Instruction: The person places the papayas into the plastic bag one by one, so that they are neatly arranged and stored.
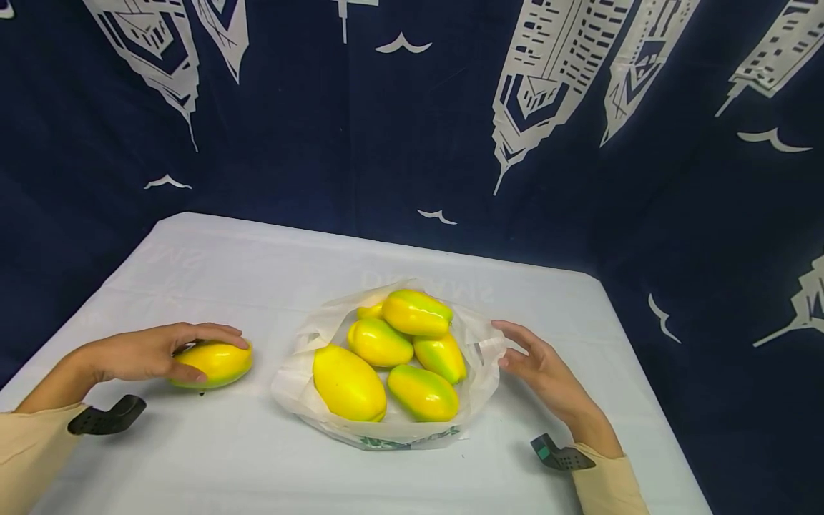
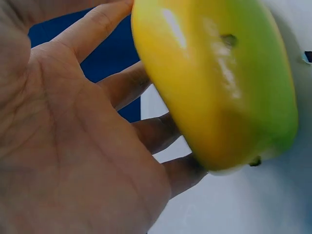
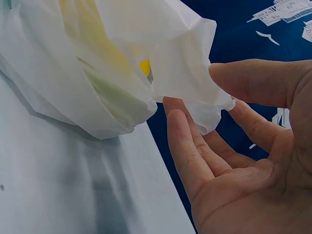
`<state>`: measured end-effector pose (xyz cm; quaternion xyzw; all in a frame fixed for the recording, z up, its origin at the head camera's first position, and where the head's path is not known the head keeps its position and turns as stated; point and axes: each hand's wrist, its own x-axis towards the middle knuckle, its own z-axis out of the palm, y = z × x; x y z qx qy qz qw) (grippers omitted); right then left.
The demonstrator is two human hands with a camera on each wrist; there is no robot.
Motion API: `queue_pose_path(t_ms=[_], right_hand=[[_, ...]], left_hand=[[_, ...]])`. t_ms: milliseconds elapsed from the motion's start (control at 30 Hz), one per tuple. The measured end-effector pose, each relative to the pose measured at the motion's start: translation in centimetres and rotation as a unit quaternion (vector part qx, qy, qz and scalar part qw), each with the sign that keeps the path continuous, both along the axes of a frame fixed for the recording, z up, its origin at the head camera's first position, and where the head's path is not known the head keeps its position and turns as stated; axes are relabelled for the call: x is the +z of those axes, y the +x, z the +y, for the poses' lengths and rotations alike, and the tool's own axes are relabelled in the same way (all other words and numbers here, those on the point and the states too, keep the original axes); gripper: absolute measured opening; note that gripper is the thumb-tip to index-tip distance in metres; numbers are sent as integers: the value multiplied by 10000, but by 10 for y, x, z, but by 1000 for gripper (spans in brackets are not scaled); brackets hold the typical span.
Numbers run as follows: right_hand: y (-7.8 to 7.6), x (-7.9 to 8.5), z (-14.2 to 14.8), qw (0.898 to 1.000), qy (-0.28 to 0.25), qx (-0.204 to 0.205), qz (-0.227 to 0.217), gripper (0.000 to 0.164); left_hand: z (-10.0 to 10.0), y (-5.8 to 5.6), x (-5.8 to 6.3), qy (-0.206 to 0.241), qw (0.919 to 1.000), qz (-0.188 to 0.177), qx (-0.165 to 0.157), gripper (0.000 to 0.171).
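In the head view, my left hand (image 1: 144,352) grips a yellow-green mango (image 1: 222,363) at the left of the table, fingers over its top and thumb on the near side. The left wrist view shows the palm clear of this mango (image 2: 214,87), the fingers reaching round its far side. At the centre, a white translucent plastic bag (image 1: 296,400) lies with its mouth wide, holding several mangoes (image 1: 350,383). My right hand (image 1: 547,372) is at the bag's right rim. In the right wrist view, thumb and fingers are spread apart around the bag's loose edge (image 3: 190,53), touching it.
A white cloth covers the table (image 1: 225,458). Behind it and to the right hangs a dark blue curtain (image 1: 290,143) with white building shapes. Dark devices are worn at the left wrist (image 1: 106,417) and right wrist (image 1: 560,454).
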<state>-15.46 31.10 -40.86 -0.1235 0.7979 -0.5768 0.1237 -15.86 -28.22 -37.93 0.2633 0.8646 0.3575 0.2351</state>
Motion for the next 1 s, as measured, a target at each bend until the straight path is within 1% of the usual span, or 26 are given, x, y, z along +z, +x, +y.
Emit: queue_pose_path(t_ms=[267,500,700,867,1000], right_hand=[[1,1,0,10000,78,-50,-30,60],[1,2,-1,10000,70,-39,-45,61],[1,3,-1,9999,130,-96,-55,61],[2,3,-1,9999,118,-107,-56,61],[2,3,-1,9999,95,-91,-40,61]], left_hand=[[2,1,-5,88,10000,3,45,57],[1,1,-5,89,9999,-28,103,54],[2,0,-3,54,9998,-102,169,55],[6,-2,2,126,9997,-21,207,55],[11,-3,7,130,9996,139,214,55]])
